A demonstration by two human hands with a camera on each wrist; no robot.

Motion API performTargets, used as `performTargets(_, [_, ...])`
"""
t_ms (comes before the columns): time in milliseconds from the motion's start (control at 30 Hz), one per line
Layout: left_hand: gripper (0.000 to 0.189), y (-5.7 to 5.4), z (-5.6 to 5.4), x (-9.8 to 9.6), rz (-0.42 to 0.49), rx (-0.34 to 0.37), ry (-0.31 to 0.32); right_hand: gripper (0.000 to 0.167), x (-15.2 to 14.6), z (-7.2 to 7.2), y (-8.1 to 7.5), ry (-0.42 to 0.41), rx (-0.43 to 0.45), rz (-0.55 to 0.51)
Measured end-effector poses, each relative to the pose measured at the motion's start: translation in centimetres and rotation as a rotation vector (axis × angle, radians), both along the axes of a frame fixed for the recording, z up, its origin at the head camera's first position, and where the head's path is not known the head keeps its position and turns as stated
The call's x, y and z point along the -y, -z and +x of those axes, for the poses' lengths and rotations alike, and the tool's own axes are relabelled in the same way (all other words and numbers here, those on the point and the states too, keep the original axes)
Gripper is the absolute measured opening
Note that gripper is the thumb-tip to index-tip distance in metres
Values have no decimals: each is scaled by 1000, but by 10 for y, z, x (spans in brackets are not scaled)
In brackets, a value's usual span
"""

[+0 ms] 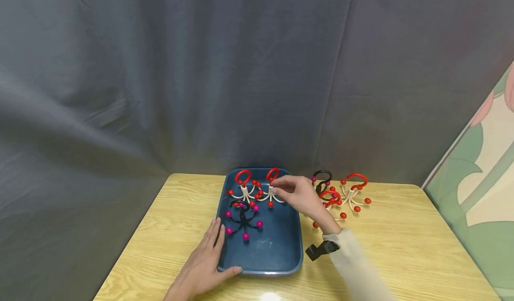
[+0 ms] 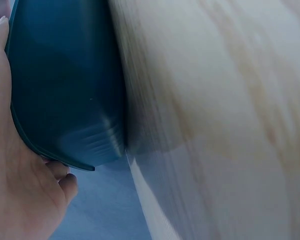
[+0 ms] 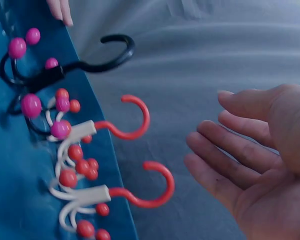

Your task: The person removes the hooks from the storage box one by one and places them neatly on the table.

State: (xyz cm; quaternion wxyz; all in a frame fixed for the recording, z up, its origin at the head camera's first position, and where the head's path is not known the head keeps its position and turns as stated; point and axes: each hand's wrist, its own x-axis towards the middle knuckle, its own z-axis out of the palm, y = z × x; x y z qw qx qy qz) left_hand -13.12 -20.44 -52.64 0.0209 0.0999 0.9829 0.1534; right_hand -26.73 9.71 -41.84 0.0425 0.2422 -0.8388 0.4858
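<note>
Rested the left hand on the left rim of a dark blue plastic tray with round corners, with fingers straight along the side and thumb at the front edge. Held the right hand over the far right part of the tray, next to a white plastic hanger with curvy legs, red balls on the tips and a red hook on top. Had the right fingers apart and a little bent, near that hook but clear of it. Saw the white plastic hanger upright at the far end inside the tray. Saw a matching white hanger to its left, and just in front of that a black plastic hanger with bright pink balls. Saw three more on the light yellow wooden desk, right of the tray: a small black hanger and two white ones with red hooks, one partly hidden by the right arm. Wore a cream sleeve and a black wrist strap on that arm. Saw a big grey cloth behind the desk.
</note>
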Motion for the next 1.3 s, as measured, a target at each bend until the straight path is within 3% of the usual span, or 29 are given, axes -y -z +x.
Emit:
performTargets(267, [124, 0, -2, 2, 4, -63, 21, 22, 26, -2, 7, -107, 30, -10])
performTargets(533, [126, 0, -2, -1, 7, -2, 4, 23, 42, -4, 25, -180, 40, -8])
performTargets(1000, [125, 0, -3, 3, -3, 16, -7, 26, 69, -8, 44, -183, 113, 2])
performTargets(1300, [125, 0, -4, 4, -2, 13, -3, 21, 80, -7, 49, -138, 83, 14])
